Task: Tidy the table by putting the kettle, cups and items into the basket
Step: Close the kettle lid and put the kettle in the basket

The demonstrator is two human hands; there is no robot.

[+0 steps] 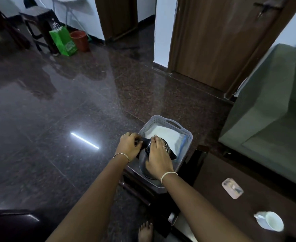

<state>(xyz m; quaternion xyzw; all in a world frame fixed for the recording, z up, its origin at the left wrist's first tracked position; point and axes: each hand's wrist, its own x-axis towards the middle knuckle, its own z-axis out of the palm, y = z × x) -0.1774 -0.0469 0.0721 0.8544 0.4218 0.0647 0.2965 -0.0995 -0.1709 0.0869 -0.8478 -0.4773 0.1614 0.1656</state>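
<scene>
A steel kettle [142, 162] with a black handle sits inside the near end of a grey perforated basket [187, 135]. My left hand [128, 145] grips the black handle at the kettle's left side. My right hand [158, 158] lies over the kettle's top and holds it. A white cloth [163, 135] lines the basket's far half. On the dark table at the lower right stand a white cup on a saucer [271, 221] and a small rounded coaster [232, 188].
The basket rests on a dark stool [196, 159] at the table's left end. A green sofa [269, 112] is at the right. Polished dark floor [56, 110] spreads to the left, with a green bag [63, 41] and a red bin [80, 40] far back. A bare foot [145, 231] shows below.
</scene>
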